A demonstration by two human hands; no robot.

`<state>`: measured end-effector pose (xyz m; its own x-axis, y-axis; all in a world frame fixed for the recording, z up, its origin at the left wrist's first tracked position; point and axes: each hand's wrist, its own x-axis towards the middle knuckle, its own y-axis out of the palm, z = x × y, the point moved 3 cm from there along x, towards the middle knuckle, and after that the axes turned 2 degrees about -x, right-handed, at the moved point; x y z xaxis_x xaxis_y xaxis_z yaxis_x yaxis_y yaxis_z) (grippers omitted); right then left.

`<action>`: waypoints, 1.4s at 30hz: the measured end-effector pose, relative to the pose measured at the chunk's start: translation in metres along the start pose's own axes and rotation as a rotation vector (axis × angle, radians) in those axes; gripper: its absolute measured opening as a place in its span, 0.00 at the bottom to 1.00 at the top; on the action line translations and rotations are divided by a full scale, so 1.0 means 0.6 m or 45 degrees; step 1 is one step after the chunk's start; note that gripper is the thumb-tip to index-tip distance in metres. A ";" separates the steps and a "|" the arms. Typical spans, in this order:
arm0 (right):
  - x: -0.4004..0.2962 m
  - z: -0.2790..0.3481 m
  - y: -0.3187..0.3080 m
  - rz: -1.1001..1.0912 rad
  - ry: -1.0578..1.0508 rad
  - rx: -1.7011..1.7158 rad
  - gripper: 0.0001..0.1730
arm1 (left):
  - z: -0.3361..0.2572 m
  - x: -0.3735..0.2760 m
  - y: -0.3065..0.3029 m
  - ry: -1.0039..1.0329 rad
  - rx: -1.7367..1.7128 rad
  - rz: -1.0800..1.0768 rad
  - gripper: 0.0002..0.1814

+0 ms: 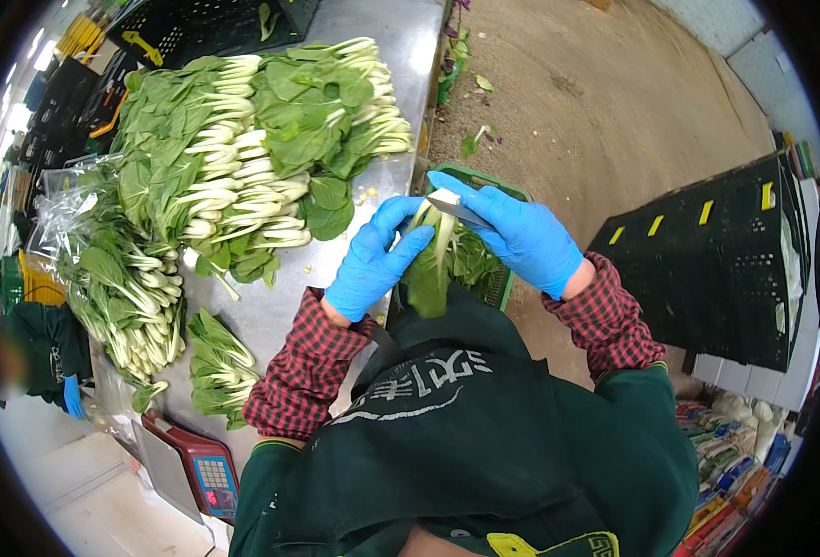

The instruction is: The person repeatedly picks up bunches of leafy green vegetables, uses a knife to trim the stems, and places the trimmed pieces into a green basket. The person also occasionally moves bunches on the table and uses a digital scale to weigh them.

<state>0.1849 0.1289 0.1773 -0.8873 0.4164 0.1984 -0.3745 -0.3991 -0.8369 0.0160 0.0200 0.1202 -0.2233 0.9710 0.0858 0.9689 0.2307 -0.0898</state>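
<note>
In a blue glove, my left hand [380,259] grips a leafy green with a pale stalk [445,240], its leaf hanging down over my apron. My right hand [525,237], gloved too, is closed on a knife [461,212], whose metal blade lies across the stalk near its white base. Below my hands a green plastic basket [514,189] holds more leaves. Left of my left hand, rows of leafy greens [236,146] with white stalks are piled on the metal table [354,264]. A smaller bunch [222,362] lies near my left sleeve.
A red digital scale [201,463] stands at the table's lower left. More greens lie by clear plastic film [69,202]. A black crate [222,28] sits at the top; stacked black crates [702,257] stand at right. A person [41,355] is at far left. Leaf scraps [476,143] litter the floor.
</note>
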 end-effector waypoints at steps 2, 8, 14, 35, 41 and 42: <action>-0.023 -0.001 -0.010 0.051 -0.004 -0.027 0.36 | -0.016 -0.008 0.011 -0.211 -0.089 0.053 0.18; -0.065 -0.005 0.012 0.023 0.137 0.447 0.26 | -0.015 -0.033 0.043 -0.344 -0.472 0.156 0.18; -0.098 -0.047 0.052 -0.094 0.608 0.693 0.18 | -0.003 -0.015 0.052 -0.170 0.088 -0.016 0.19; -0.056 -0.134 0.046 0.324 0.960 1.284 0.16 | 0.076 0.050 0.099 -0.210 -0.717 0.230 0.26; -0.039 -0.112 0.040 0.320 0.884 1.332 0.17 | 0.204 0.048 0.093 -0.832 -0.408 0.230 0.33; -0.028 -0.108 0.034 0.299 0.925 1.286 0.17 | 0.215 0.035 0.092 -0.680 -0.108 0.257 0.34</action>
<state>0.2096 0.1665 0.1238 -0.7284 0.4741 -0.4947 -0.5506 -0.8347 0.0108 0.0512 0.0615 -0.0112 -0.0345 0.8974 -0.4399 0.9982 0.0529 0.0298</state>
